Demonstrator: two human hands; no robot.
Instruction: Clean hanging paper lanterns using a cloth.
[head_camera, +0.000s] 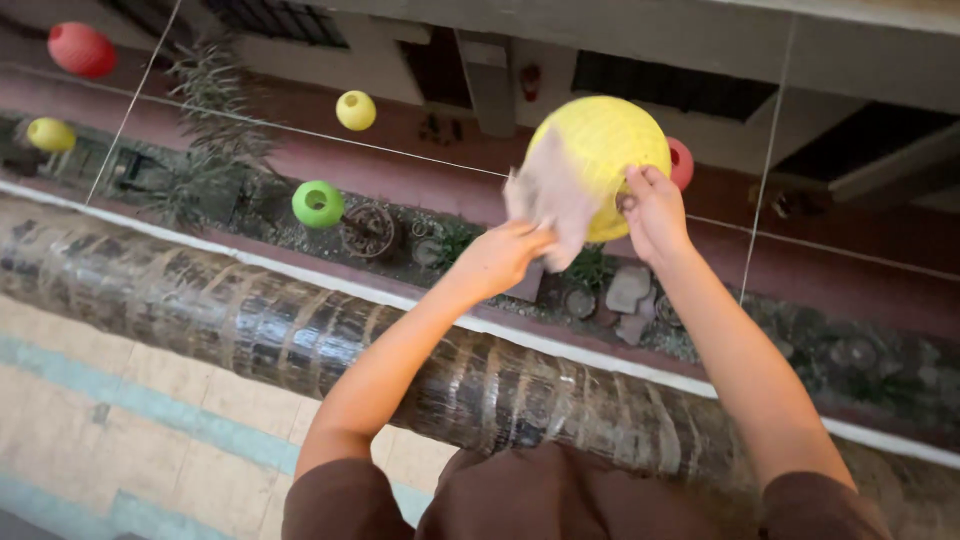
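**A:** Where do you have the yellow paper lantern (605, 150) right now?

**B:** It sits upper right of centre in the frame, hanging out past the dark wrapped railing (300, 330) that runs across the middle. Your right hand (655, 210) is at its right side, fingers curled in against the paper shell. That looks like a steadying hold, since a ball hanging on a line (400, 152) would swing away under any push.

**A:** And your other hand?

**B:** Your left hand (500, 255) is closed on a pale cloth (550, 200), fingers bunched around its lower end. The cloth is spread against the lantern's left face, so you press from one side while the other hand backs it from the opposite side.

**A:** Why reach so far out?

**B:** Both your arms stretch over the railing because the lantern hangs beyond it, above a planted strip with stones and pots.

**A:** Anything else strung up near you?

**B:** A green lantern (317, 203) left of centre, a smaller yellow lantern (356, 110) above it, a red lantern (82, 48) at the upper left corner, another small yellow one (50, 134) at the left edge. A pinkish lantern (680, 163) peeks from behind the big yellow one, just beside your right hand. All are well apart from your grip except that last one.
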